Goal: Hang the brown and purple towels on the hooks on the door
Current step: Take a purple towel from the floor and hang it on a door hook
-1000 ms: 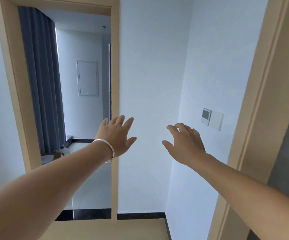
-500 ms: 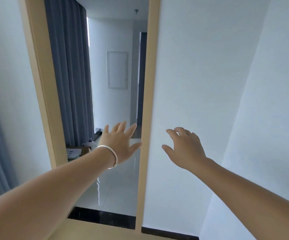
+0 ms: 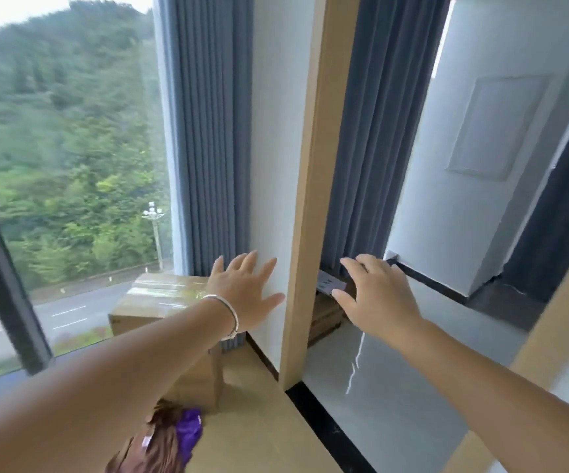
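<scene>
A brown towel (image 3: 155, 445) and a purple towel (image 3: 189, 430) lie bunched together on the wooden floor at the bottom of the view, partly hidden under my left forearm. My left hand (image 3: 245, 293), with a silver bracelet on the wrist, is stretched forward with fingers spread and holds nothing. My right hand (image 3: 375, 298) is also held out empty with fingers apart, in front of the doorway. Both hands are well above the towels. No door hooks are in sight.
A cardboard box (image 3: 160, 300) stands by the window (image 3: 64, 172), with blue curtains (image 3: 208, 131) behind it. A wooden door frame (image 3: 305, 233) divides this room from a glossy tiled floor (image 3: 395, 380). More boxes (image 3: 325, 312) sit just past the frame.
The view has swung left and down, from the white wall and doorway to the window, box and towels. Both hands stay outstretched and empty.
</scene>
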`<action>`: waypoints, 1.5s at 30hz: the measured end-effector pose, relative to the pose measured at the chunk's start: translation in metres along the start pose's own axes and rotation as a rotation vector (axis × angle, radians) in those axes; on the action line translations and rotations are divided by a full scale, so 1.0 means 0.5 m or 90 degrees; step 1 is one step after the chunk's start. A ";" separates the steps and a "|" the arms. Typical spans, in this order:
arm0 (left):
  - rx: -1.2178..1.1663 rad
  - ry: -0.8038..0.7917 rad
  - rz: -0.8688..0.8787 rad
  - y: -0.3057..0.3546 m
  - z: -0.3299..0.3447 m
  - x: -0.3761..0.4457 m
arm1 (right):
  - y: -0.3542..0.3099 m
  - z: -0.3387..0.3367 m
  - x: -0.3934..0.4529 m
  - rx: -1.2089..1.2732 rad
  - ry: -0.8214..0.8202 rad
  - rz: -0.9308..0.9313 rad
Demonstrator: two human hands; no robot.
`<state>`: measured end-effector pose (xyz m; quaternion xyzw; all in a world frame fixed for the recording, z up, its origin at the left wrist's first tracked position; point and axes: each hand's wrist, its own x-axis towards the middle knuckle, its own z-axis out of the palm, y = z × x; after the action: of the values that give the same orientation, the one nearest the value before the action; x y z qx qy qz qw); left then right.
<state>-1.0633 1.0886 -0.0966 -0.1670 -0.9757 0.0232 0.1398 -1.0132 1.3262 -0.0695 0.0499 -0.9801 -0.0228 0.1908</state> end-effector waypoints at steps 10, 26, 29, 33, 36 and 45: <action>0.048 -0.067 -0.237 -0.366 0.145 0.003 | -0.311 0.217 0.286 0.124 -0.062 -0.227; 0.000 -0.255 -0.418 -0.810 0.635 -0.086 | -0.757 0.749 0.501 0.102 -0.325 -0.440; -0.027 -0.305 -0.462 -0.834 0.768 -0.137 | -0.824 0.892 0.480 0.082 -0.373 -0.492; -0.075 -0.370 -0.535 -0.830 0.976 -0.217 | -0.884 1.109 0.425 0.060 -0.428 -0.552; -0.138 -0.418 -0.598 -0.798 1.146 -0.294 | -0.898 1.278 0.365 0.048 -0.476 -0.576; -0.211 -0.533 -0.709 -0.650 1.649 -0.529 | -0.926 1.749 0.137 0.032 -0.576 -0.669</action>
<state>-1.1589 0.6954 -0.9285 0.3596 -0.8785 -0.1384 -0.2823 -1.3641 0.8812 -0.8834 0.5081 -0.8094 -0.1082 -0.2739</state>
